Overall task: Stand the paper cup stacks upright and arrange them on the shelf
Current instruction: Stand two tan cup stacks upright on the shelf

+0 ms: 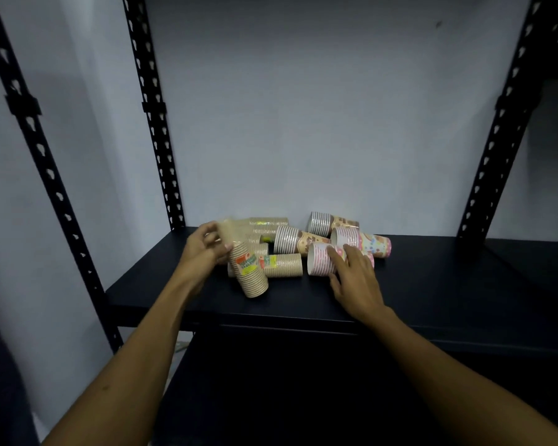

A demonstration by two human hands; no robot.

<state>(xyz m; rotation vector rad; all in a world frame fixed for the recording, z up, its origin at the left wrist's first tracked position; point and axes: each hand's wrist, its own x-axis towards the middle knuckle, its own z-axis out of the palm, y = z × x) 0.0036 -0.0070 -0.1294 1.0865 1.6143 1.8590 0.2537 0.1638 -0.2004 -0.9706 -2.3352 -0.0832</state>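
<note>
Black slotted posts (155,123) rise at the corners of the dark shelf (432,284) against a pale wall (303,107). We see every cup stack lying on its side in one heap near the back of the shelf. Our left hand (203,249) curls its fingers around a brown ribbed stack (247,268) with an orange and green label, tilted with its far end lifted. Another brown stack (282,264) lies just behind it. Our right hand (355,272) rests with spread fingers on a pink striped stack (321,262). Behind sit a brown patterned stack (298,241) and a pastel dotted one (364,241).
</note>
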